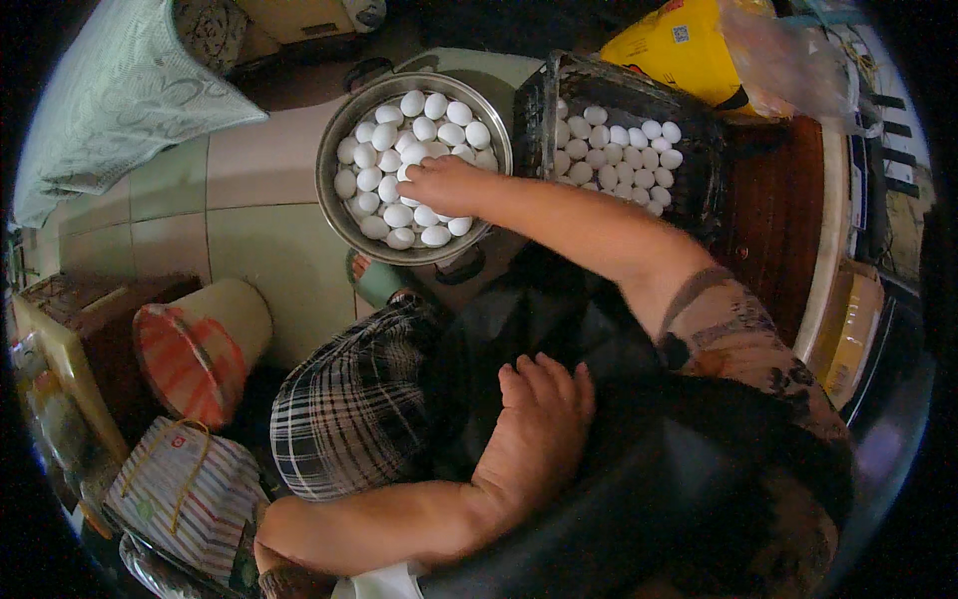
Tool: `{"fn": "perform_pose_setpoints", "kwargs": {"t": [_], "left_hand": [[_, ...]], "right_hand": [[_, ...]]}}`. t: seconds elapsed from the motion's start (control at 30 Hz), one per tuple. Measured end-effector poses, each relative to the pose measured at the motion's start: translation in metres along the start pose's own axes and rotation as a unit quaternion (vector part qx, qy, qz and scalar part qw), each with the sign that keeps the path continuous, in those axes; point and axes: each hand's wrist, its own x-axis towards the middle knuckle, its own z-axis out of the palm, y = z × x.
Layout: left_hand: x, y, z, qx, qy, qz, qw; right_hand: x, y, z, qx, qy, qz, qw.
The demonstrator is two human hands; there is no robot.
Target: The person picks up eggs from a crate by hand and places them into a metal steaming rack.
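A round metal basin full of white eggs stands before me at the top middle. Over the eggs reaches my right hand, its fingers bent down on them near the basin's middle; whether an egg is in its grasp is hidden. Right of the basin is a dark plastic crate with more white eggs spread on its bottom. My left hand rests on the black cloth over my lap, fingers slightly apart, holding nothing that shows.
A yellow bag lies beyond the crate. At the left, a pale bucket with a red-streaked end lies tilted, near a striped paper bag. A patterned cloth hangs at the upper left. Brown wood stands right of the crate.
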Motion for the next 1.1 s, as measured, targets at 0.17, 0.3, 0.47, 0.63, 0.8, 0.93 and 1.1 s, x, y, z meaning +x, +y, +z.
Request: {"fn": "perform_pose_setpoints", "kwargs": {"t": [0.17, 0.3, 0.47, 0.63, 0.8, 0.93, 1.1], "left_hand": [[-0.008, -0.001, 0.009, -0.01, -0.02, -0.029, 0.999], [-0.01, -0.009, 0.009, 0.021, -0.018, -0.015, 1.0], [-0.003, -0.005, 0.011, 0.042, 0.004, 0.016, 0.999], [0.001, -0.002, 0.011, 0.034, 0.034, 0.013, 0.999], [0.011, -0.002, 0.006, 0.029, 0.034, 0.023, 0.999], [0.023, -0.003, 0.001, 0.008, -0.007, 0.033, 0.999], [0.037, 0.006, 0.001, -0.028, -0.016, 0.016, 0.999]], "right_hand": [[0.02, -0.005, 0.044, -0.026, -0.006, 0.021, 0.999], [0.028, -0.007, 0.072, -0.095, 0.035, 0.032, 0.994], [-0.003, -0.007, 0.027, -0.1, 0.133, -0.038, 0.985], [-0.077, 0.027, -0.086, 0.037, 0.209, -0.183, 0.96], [-0.199, 0.137, -0.115, 0.011, 0.135, 0.157, 0.978], [-0.274, 0.199, -0.097, -0.072, -0.035, 0.458, 0.886], [-0.301, 0.245, -0.069, -0.069, -0.065, 0.525, 0.846]]}}
